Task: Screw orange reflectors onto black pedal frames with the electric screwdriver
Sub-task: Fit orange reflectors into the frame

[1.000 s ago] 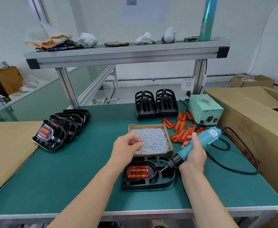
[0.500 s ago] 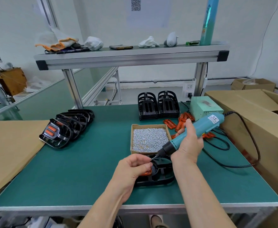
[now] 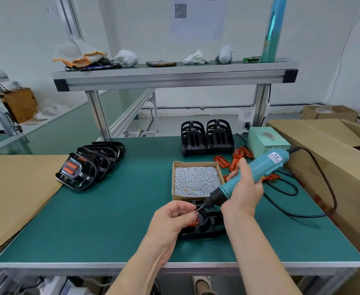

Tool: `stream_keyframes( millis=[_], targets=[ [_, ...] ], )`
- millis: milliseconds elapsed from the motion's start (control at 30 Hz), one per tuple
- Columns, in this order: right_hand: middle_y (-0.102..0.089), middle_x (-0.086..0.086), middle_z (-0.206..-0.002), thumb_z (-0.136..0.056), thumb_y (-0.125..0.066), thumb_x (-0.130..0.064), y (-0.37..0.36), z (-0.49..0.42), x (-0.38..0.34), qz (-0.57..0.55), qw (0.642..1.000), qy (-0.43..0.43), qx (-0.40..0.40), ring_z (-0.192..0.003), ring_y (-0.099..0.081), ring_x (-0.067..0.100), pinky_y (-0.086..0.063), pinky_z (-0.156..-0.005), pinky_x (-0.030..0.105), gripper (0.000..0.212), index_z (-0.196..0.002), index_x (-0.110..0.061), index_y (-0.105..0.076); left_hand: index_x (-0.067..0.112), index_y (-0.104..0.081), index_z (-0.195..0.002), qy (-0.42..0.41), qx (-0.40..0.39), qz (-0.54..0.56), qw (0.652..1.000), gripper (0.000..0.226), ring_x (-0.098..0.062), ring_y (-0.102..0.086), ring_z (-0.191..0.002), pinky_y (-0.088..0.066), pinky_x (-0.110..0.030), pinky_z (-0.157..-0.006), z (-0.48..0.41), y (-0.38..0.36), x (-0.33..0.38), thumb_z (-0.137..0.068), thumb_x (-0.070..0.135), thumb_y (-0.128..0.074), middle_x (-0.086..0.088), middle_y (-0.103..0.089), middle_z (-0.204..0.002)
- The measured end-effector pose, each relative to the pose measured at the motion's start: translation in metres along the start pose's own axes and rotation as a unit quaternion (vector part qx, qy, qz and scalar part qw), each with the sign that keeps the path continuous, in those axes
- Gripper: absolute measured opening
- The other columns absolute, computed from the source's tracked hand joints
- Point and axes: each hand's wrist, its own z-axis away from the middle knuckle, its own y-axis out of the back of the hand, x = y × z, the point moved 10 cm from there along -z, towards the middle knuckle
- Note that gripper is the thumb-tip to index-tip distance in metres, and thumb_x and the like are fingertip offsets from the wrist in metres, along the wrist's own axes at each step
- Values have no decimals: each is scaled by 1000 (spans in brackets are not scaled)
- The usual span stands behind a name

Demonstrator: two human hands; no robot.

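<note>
Black pedal frame [image 3: 207,228] lies flat on the table [image 3: 111,209], just in front of the screw box [image 3: 192,195] on its near side. There's an orange reflector [image 3: 192,222] seated in it, mostly hidden behind the left hand [image 3: 174,218]. That hand's fingers are curled, w/ thumb + forefinger pinching what looks like a tiny screw [image 3: 194,211] right at the driver bit, just above the frame. Right hand [image 3: 243,194] is wrapped around the teal electric screwdriver [image 3: 262,171]. The tool is tilted, tip pointing down-left at the screw, body over the box's front-right corner. Its black cable [image 3: 315,167] loops out to the right of the box.

Other stuff: loose reflectors [image 3: 221,161] are scattered just right of the box, and a green power unit [image 3: 266,139] sits behind-right of it. Two stacks of bare frames [image 3: 206,137] stand directly behind the box. A row of finished pedals [image 3: 89,169], overlapping each other, is well off to the box's left, partly on a cardboard sheet [image 3: 15,188]. An aluminium shelf [image 3: 174,76] w/ rags, a phone etc. runs above and behind the box.
</note>
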Motion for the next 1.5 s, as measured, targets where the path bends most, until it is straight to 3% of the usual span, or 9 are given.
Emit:
stream_keyframes(
  millis=[300,500,633,733,867,1033,1133,1267,1500],
  targets=[
    [-58,-11,-54,-86,-76,-25,2,3,2,26,999,22,14,-50,-56,4,-49,-50,19,20,-97,-17,-61,15,-74,-77,-112,55,-119,985,26,-16,-67,-76,-53,-22,-69,10,3,16,-79,-11,-71,-10,-73,-81],
    [-56,-12,-51,-87,-75,-24,5,3,11,36,999,9,37,-48,-54,3,-48,-51,20,17,-93,-18,-61,27,-70,-97,-280,82,-330,898,43,-8,-64,-86,-47,-11,-78,27,-11,43,-79,-12,-66,10,-67,-87],
    [-56,-9,-53,-86,-74,-25,-3,7,13,48,998,17,24,-49,-53,6,-46,-53,24,17,-90,-18,-59,23,-70,-105,-315,105,-371,868,44,-6,-64,-90,-52,-25,-86,30,-5,46,-77,-11,-70,11,-67,-94],
    [-55,-7,-52,-88,-73,-22,-17,9,12,49,998,35,0,-49,-51,9,-45,-52,24,17,-93,-14,-59,39,-64,-115,-304,99,-396,861,56,-4,-62,-102,-50,-32,-93,27,0,43,-76,0,-75,21,-66,-106],
    [-57,-8,-53,-87,-74,-22,-35,12,11,74,993,83,-38,-48,-52,7,-45,-49,19,18,-87,-16,-57,65,-33,-129,-227,58,-472,850,76,9,-43,-115,-35,-24,-104,14,18,26,-66,48,-71,40,-47,-121],
    [-62,0,-66,-72,-76,-43,-57,21,25,149,975,134,-100,-58,-58,17,-50,-58,33,27,-80,-23,-60,27,-21,-154,-137,52,-524,839,111,-4,-32,-130,-26,-30,-113,2,46,1,-60,73,-61,12,-44,-144],
    [-61,-12,-63,-73,-74,-49,-69,32,33,190,956,172,-140,-57,-57,8,-48,-57,23,27,-79,-27,-60,27,-23,-153,-141,62,-514,844,113,-2,-32,-126,-27,-27,-108,2,46,2,-57,77,-58,14,-46,-140],
    [-59,-22,-59,-81,-76,-34,-80,44,39,213,942,202,-162,-51,-53,-2,-44,-51,13,22,-75,-27,-56,27,-24,-152,-137,64,-507,849,114,-3,-35,-128,-28,-28,-111,1,49,3,-57,77,-61,15,-46,-140],
    [-58,-19,-55,-84,-75,-28,-87,47,46,211,939,201,-185,-48,-54,-2,-43,-47,12,22,-76,-24,-55,27,-26,-151,-130,69,-512,846,113,-4,-37,-127,-30,-29,-110,-2,52,-2,-57,78,-64,17,-47,-139]
  ],
)
